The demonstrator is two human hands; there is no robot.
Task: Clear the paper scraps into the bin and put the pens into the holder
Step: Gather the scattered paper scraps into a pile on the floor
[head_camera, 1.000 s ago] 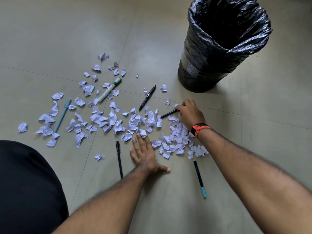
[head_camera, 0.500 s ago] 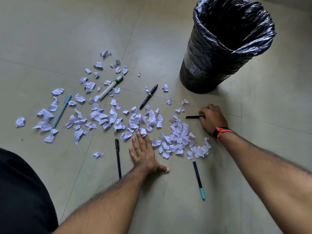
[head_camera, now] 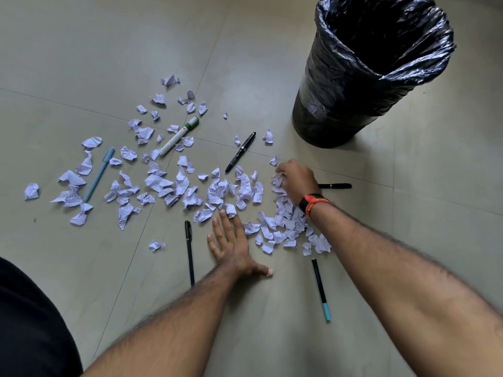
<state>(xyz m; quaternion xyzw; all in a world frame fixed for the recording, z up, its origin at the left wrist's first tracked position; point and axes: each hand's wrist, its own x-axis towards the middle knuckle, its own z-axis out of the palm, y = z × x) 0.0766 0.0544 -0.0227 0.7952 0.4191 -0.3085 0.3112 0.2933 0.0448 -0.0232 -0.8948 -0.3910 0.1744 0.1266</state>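
Note:
Several torn white paper scraps lie strewn over the floor, densest in a heap under my right wrist. My right hand is curled with its fingertips pinching scraps at the heap's far end. A black pen lies loose just right of that hand. My left hand rests flat on the floor, fingers apart, holding nothing. Other pens lie around: a black one, a white marker with a green cap, a light blue one, a thin black one and a teal-capped one. No pen holder shows.
A tall bin lined with a black plastic bag stands at the upper right, its mouth open. The floor is grey tile with thin grout lines. My dark-clothed knee fills the lower left corner.
My right hand carried a black pen to the right, left it on the floor, and came back left onto the scraps. The left hand has stayed flat.

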